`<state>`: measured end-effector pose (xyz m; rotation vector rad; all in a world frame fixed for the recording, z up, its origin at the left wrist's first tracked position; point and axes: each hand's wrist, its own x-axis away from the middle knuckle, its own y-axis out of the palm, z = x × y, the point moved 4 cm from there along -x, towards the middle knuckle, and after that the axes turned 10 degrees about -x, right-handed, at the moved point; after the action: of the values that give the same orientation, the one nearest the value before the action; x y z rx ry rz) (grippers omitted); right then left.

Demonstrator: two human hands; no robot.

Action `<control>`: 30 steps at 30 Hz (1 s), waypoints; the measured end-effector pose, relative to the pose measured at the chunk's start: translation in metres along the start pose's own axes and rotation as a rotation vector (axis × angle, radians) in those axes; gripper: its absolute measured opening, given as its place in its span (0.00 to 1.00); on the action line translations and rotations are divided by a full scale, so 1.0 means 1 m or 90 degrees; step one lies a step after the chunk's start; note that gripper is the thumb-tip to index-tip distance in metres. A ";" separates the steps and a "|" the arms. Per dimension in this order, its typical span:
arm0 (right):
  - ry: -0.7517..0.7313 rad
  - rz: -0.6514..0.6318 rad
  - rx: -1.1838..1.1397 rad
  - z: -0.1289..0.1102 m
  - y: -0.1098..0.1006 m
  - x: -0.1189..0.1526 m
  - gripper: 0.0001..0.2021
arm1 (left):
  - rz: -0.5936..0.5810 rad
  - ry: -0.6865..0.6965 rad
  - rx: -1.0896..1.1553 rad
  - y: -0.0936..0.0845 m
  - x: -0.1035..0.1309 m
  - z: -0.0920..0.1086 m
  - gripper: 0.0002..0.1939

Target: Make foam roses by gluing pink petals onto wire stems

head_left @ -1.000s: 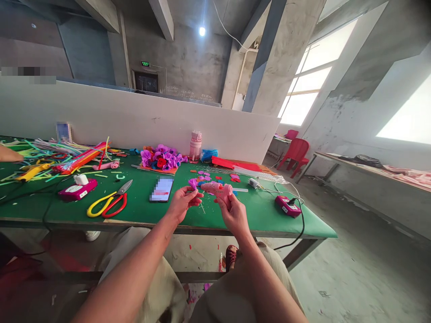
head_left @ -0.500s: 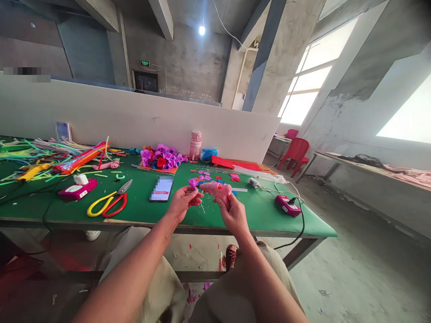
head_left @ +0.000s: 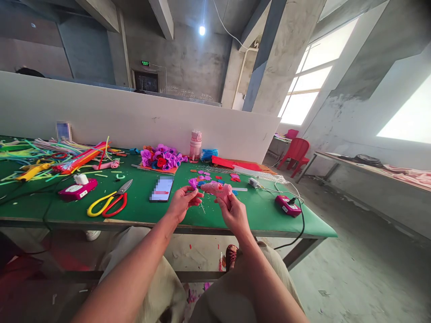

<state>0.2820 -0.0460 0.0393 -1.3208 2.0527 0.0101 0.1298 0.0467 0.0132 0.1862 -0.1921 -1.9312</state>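
My left hand is closed on a small purple flower, with a thin stem showing below the fingers. In my right hand is a pink glue gun, its nozzle pointing left at the flower and a clear glue stick poking out of its back. Whether the nozzle touches the flower is too small to tell. Loose petals in purple, orange and blue lie on the green table behind my hands. A bunch of purple and red flowers rests farther back.
Left of my hands are a phone, scissors, a magenta power socket and piled pipe cleaners. A pink bottle stands by the white partition. Another socket with cables sits at the right.
Both hands have stayed almost still, the flower and glue gun held as before. At the far left, a dark rounded shape now shows above the partition where the picture was blurred out.
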 end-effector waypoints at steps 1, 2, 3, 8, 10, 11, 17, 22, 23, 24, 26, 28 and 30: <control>-0.004 -0.002 0.000 0.000 0.000 0.000 0.14 | 0.001 0.000 0.000 0.000 0.000 0.000 0.13; -0.008 -0.002 -0.001 0.000 -0.001 0.000 0.13 | 0.002 0.001 -0.001 0.000 0.000 0.000 0.12; -0.013 0.001 -0.003 0.000 -0.001 -0.001 0.13 | 0.002 0.001 -0.002 0.000 0.000 0.000 0.12; -0.010 0.016 -0.003 0.002 -0.004 -0.001 0.14 | 0.001 -0.001 -0.005 0.000 0.001 0.000 0.12; -0.005 0.003 -0.019 0.002 -0.003 -0.001 0.14 | 0.002 -0.001 -0.007 0.000 0.000 -0.001 0.13; -0.001 -0.004 -0.037 0.003 -0.003 -0.001 0.14 | 0.001 0.000 -0.008 0.000 0.000 -0.001 0.13; 0.063 0.021 -0.159 0.014 -0.019 -0.009 0.16 | -0.005 0.046 -0.005 0.001 0.000 0.003 0.15; 0.146 0.076 -0.190 0.045 -0.047 -0.019 0.19 | 0.001 0.118 -0.038 0.006 0.002 0.009 0.15; 0.170 0.076 -0.199 0.053 -0.052 -0.021 0.20 | 0.000 0.120 -0.043 0.006 0.002 0.009 0.15; 0.198 0.074 -0.206 0.062 -0.057 -0.022 0.20 | -0.001 0.118 -0.047 0.007 0.002 0.009 0.15; 0.262 0.074 -0.207 0.079 -0.066 -0.025 0.21 | -0.001 0.110 -0.057 0.007 0.002 0.008 0.15; 0.311 0.083 -0.202 0.094 -0.075 -0.026 0.21 | -0.002 0.103 -0.066 0.007 0.001 0.007 0.15; 0.341 0.095 -0.199 0.106 -0.084 -0.027 0.20 | -0.001 0.093 -0.072 0.006 0.001 0.007 0.15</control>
<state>0.4132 -0.0274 0.0022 -1.4669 2.6887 0.0506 0.1336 0.0441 0.0211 0.2502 0.0142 -1.9155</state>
